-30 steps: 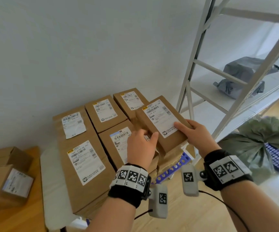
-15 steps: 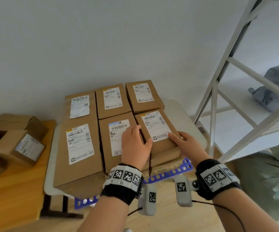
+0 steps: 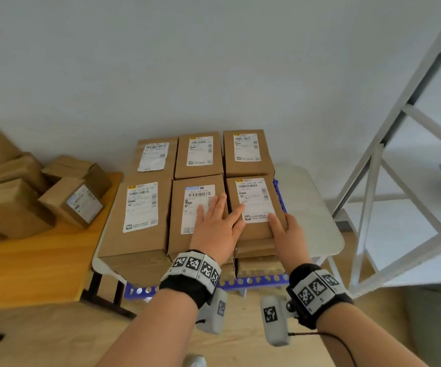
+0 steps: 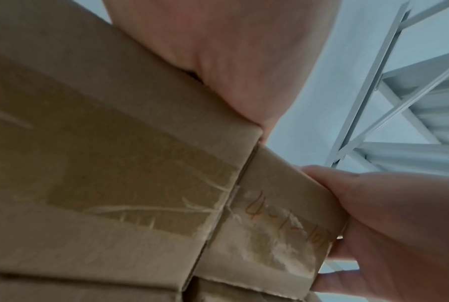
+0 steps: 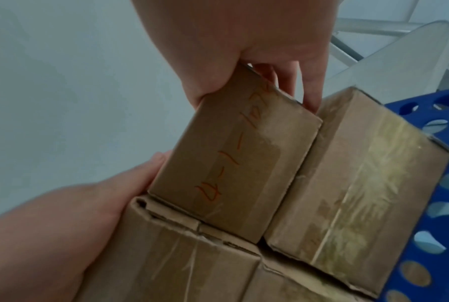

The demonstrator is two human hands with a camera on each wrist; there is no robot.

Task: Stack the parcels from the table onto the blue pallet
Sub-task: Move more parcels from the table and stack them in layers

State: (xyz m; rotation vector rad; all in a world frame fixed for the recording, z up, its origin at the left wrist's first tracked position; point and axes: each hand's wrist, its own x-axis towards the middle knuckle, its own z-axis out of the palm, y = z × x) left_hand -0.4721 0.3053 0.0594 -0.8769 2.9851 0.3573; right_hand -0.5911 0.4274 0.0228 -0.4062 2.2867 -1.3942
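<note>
Since a second ago, the front-right parcel (image 3: 253, 205) has come down from a tilted carry to lie flat on top of the right-hand stack, flush beside its neighbour. Nearest, the blue pallet (image 3: 251, 282) shows its perforated front rail below the stacks. Above it, the right hand (image 3: 290, 234) grips that parcel's near right corner, thumb on top and fingers curled down its side. The left hand (image 3: 215, 226) lies spread and flat across the middle front parcel (image 3: 195, 207), fingertips reaching the seam between the two boxes.

Six parcels form the top layer, in two rows of three, with lower layers beneath, so stacking looks well advanced. Further left, on the orange worktop (image 3: 29, 260), several brown parcels (image 3: 71, 200) remain to be moved, by my judgement.

Each stacked box carries a white shipping label with barcodes; the held one reads roughly "1036 T045 00 158", and the print elsewhere is too small to read. In the right wrist view, red handwriting (image 5: 227, 155) runs along the parcel's near end, though I cannot read it with confidence.
</note>
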